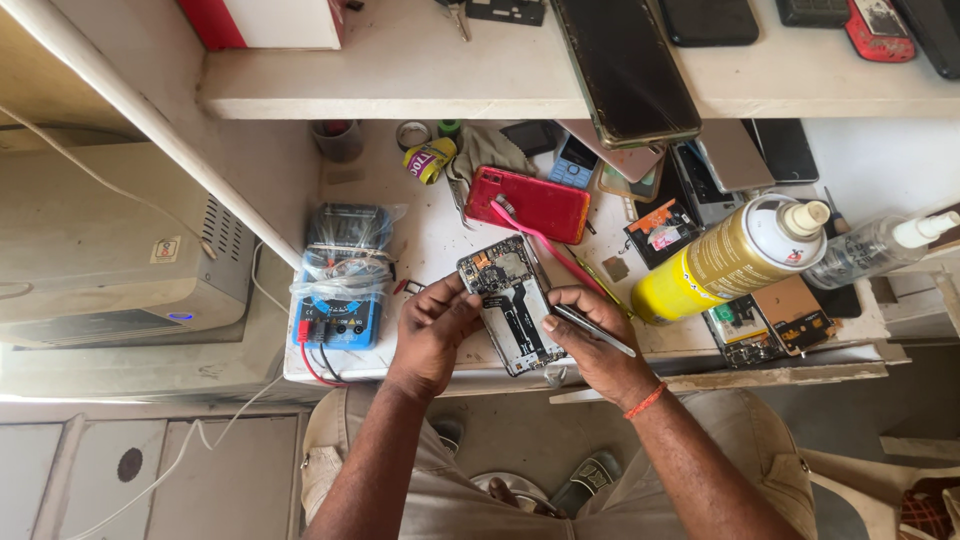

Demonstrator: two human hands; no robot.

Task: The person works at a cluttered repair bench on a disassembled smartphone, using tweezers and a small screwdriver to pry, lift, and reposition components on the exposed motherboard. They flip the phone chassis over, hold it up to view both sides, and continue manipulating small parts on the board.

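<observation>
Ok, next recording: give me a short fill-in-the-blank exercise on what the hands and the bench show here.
1. The left hand steadies an opened ____ with its back cover off.
2. The right hand holds slim metal ____ over the phone's exposed inside.
3. Left of the phone sits a blue ____ wrapped in clear plastic, with red and black leads.
4. A pink toothbrush lies across a ____ phone.

Missing words: smartphone; tweezers; multimeter; red

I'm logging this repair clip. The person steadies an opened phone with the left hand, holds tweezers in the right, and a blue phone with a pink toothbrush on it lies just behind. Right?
Not quite: the head view shows the phone behind is red, not blue. The rest holds: the left hand steadies the opened phone, the right hand holds tweezers, and the pink toothbrush lies on it.
</observation>
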